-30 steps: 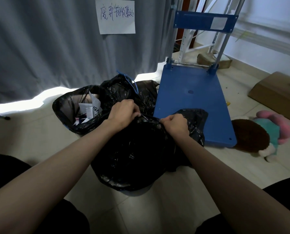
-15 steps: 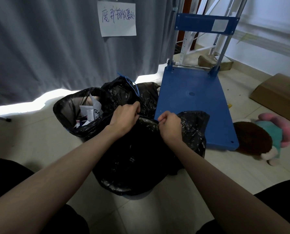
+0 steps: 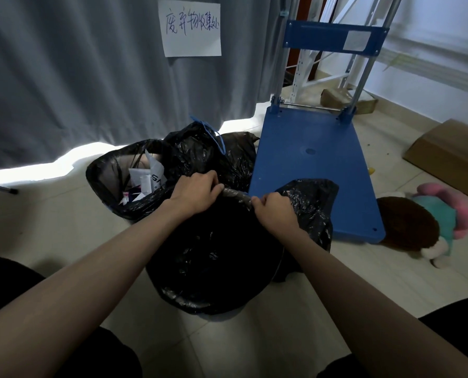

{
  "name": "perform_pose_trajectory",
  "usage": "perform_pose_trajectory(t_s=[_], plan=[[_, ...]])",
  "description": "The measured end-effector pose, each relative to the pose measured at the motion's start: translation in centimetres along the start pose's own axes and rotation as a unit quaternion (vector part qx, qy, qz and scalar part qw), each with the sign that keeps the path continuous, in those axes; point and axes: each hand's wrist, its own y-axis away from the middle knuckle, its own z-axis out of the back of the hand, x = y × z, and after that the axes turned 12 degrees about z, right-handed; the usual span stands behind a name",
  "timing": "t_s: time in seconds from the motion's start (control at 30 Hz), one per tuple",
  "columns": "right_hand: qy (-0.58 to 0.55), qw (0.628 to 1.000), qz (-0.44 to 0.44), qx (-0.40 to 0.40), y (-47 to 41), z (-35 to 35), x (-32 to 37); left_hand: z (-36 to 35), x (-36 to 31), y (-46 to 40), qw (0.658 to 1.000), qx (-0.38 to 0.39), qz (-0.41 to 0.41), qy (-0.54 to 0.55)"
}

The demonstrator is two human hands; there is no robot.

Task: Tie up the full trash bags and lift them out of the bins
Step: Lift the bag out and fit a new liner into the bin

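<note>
A large black trash bag sits on the floor right in front of me, covering its bin. My left hand and my right hand both pinch the bag's far rim, a short stretch of gathered plastic taut between them. Loose bag plastic flops over to the right of my right hand. Behind on the left, a second black bag stands open with paper and packaging inside. A third black bag with a blue drawstring is bunched behind it.
A blue platform trolley lies flat to the right, touching the bag's loose plastic. A plush toy and a cardboard box lie further right. A grey curtain with a paper sign hangs behind.
My hands have drawn closer together along the bag's rim, gathering the plastic between them. The loose flap on the right has risen slightly.
</note>
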Motion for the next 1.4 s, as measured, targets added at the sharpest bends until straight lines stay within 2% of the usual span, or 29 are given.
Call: perform_pose_trajectory(t_s=[0.07, 0.13, 0.23, 0.47, 0.57, 0.93, 1.13, 1.27, 1.4], plan=[[0.053, 0.995, 0.076, -0.048, 0.4, 0.0, 0.7, 0.5, 0.5, 0.0, 1.000, -0.011, 0.007, 0.007], [0.061, 0.984, 0.147, -0.079, 0.7, -0.2, 1.8, 0.9, 0.9, 0.2, 1.000, -0.015, 0.016, 0.015], [0.098, 0.973, 0.203, -0.040, 1.2, -0.9, 2.9, 1.2, 1.4, 0.8, 0.999, -0.012, 0.029, 0.003], [0.204, 0.958, 0.200, -0.013, 1.8, -1.2, 2.8, 1.6, 2.0, 1.9, 0.998, 0.000, 0.057, 0.001], [0.231, 0.951, 0.203, -0.010, 1.9, -1.4, 2.6, 1.7, 2.4, 2.0, 0.996, 0.031, 0.083, 0.012], [0.182, 0.966, 0.184, -0.023, 1.7, -1.3, 2.4, 2.2, 3.5, 2.4, 0.949, 0.170, 0.227, 0.140], [0.155, 0.974, 0.164, 0.002, 1.6, -0.8, 3.1, 2.9, 3.4, 3.4, 0.978, 0.113, 0.171, 0.044], [0.154, 0.975, 0.159, 0.013, 1.9, -0.6, 3.1, 3.7, 4.1, 4.1, 0.976, 0.131, 0.170, -0.022], [0.166, 0.973, 0.160, 0.029, 2.0, -0.4, 3.2, 4.0, 4.6, 5.0, 0.973, 0.138, 0.181, -0.032]])
